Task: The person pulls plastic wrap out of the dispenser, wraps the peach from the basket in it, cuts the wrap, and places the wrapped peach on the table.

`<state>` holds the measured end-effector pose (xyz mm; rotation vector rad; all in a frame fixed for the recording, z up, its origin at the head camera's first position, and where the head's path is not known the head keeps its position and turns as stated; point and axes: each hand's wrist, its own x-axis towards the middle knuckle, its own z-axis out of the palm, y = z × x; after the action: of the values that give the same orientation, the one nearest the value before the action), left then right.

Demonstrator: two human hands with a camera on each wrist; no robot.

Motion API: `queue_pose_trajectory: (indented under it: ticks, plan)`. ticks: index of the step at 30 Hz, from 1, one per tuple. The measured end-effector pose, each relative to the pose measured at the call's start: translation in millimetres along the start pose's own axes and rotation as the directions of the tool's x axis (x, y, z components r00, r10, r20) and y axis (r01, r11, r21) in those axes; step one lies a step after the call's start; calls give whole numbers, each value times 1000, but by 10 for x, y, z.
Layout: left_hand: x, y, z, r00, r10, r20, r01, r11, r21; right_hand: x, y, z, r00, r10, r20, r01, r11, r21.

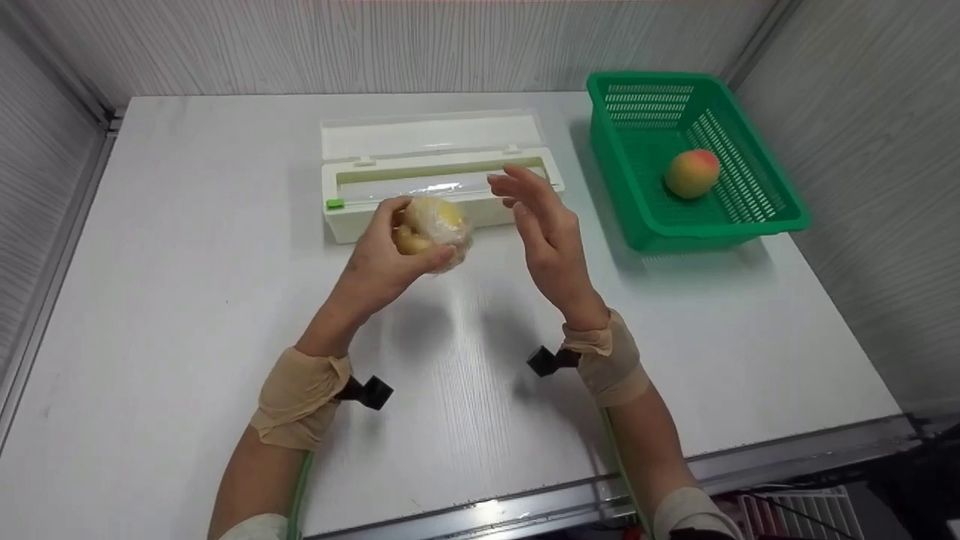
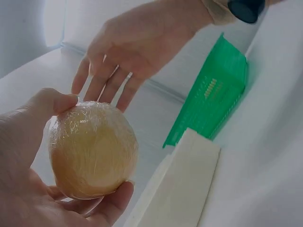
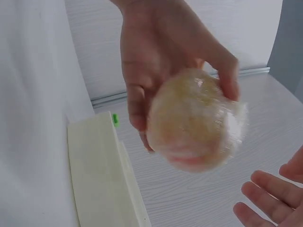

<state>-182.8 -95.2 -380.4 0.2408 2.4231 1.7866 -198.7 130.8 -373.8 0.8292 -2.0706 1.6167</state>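
Note:
My left hand (image 1: 386, 251) grips a peach (image 1: 439, 221) wrapped in clear cling film, thumb on one side and fingers on the other, held up over the table. In the left wrist view the film lies creased and shiny over the yellow-orange peach (image 2: 94, 150); a loose flap of film sticks out beside the peach (image 3: 194, 123) in the right wrist view. Apart from the fruit, to its right, my right hand (image 1: 551, 240) is raised with its fingers extended and nothing in it. Just behind the hands stands a white cling film dispenser (image 1: 352, 225), lid up, its roll (image 1: 450, 184) showing.
A green plastic basket (image 1: 645, 217) stands at the back right of the white table (image 1: 202, 300), with another peach (image 1: 692, 173) inside. The dispenser's raised clear lid (image 1: 431, 135) leans back behind it. Panelled walls (image 1: 375, 45) close off the back and sides.

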Motion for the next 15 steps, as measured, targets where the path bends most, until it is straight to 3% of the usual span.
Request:
queue_pose_trajectory:
  ticks: [6, 11, 15]
  plan:
    - [-93, -163, -354, 997, 12, -82, 8, 971, 237, 16, 4, -61, 999, 18, -28, -17, 999, 50]
    - [-187, -290, -657, 991, -59, -122, 94, 949, 300, 31, 15, -101, 999, 18, -40, -17, 999, 28]
    - [-242, -378, -921, 978, -128, -166, 178, 926, 333, 39, 9, -143, 998, 20, -59, -18, 999, 26]
